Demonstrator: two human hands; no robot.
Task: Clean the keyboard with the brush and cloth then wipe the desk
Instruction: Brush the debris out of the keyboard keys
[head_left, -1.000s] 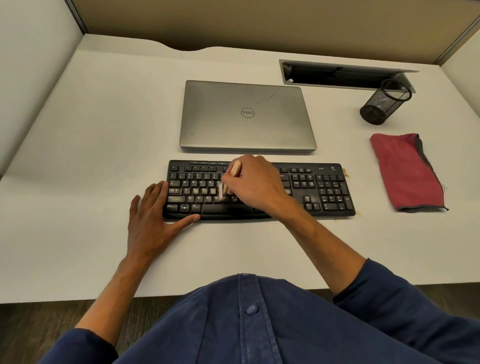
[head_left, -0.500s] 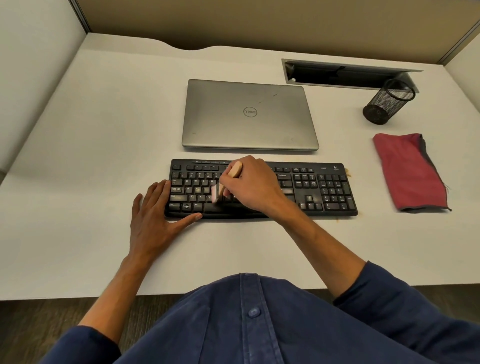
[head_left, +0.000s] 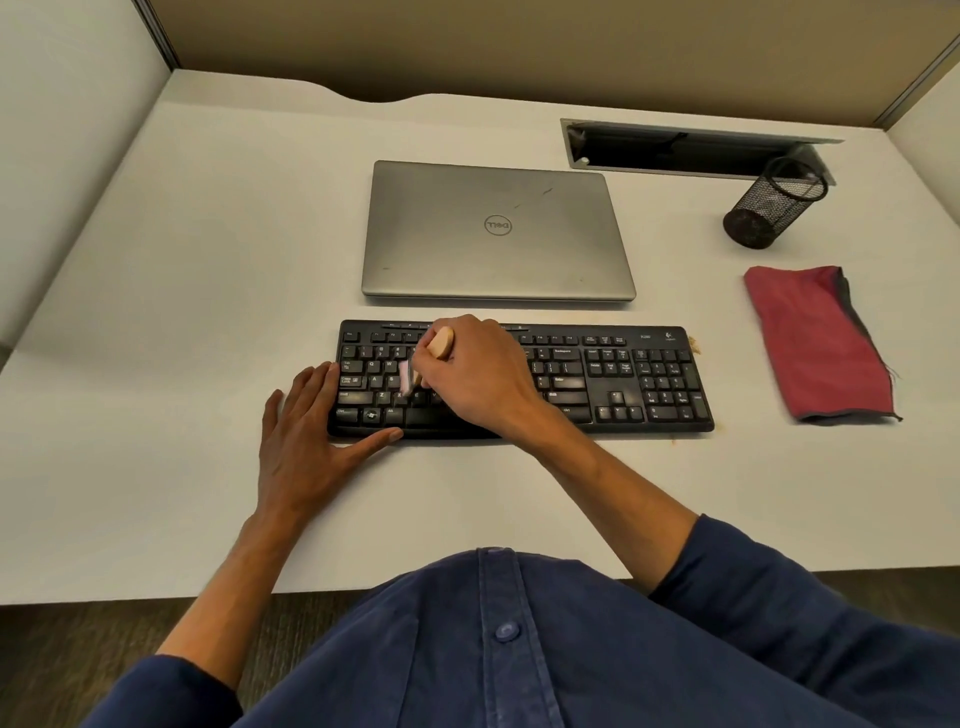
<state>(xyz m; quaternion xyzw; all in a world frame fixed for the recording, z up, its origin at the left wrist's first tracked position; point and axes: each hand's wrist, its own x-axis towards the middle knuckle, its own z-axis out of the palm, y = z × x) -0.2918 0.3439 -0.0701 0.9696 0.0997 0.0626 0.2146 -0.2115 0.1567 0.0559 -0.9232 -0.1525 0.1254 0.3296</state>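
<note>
The right hand (head_left: 483, 374) hides the keyboard's (head_left: 613, 384) middle keys; the brush (head_left: 410, 375) bristles are blurred

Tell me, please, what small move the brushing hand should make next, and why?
Probably sweep the brush rightward along the keyboard: the right hand works the left letter keys while the left hand steadies that end, and crumbs sit at the right edge.

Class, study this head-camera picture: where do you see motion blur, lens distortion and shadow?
Head view: the brush bristles smear over the keyboard keys, while the right hand gripping it stays fairly sharp; the wide lens bows the desk edges and tilts the pen cup; soft shadow lies under the laptop front edge; no harsh glare.
</note>
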